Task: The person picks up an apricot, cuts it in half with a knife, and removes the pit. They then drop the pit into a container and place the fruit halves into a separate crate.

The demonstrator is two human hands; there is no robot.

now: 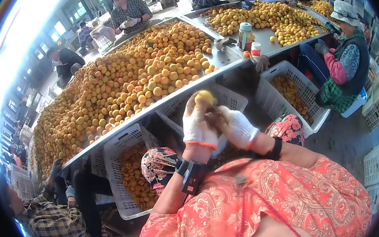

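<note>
In a white knitted glove, my left hand (197, 120) holds a yellow-orange fruit (205, 98) upright between its fingers, above a white crate (230, 98). My right hand (232, 123), gloved too, is closed just below and to the right of the fruit, its fingertips close to my left fingers. What it grips is too small to make out. Beyond my hands, a large heap of orange fruit (128, 81) covers the metal table (187, 89).
Crates with halved fruit stand at the left (112, 169) and right (317, 124). A bottle (245, 36) and a red-white container (255, 48) stand on the table's divider. Co-workers sit at the lower left (59, 218), right (349, 61) and far side (130, 16).
</note>
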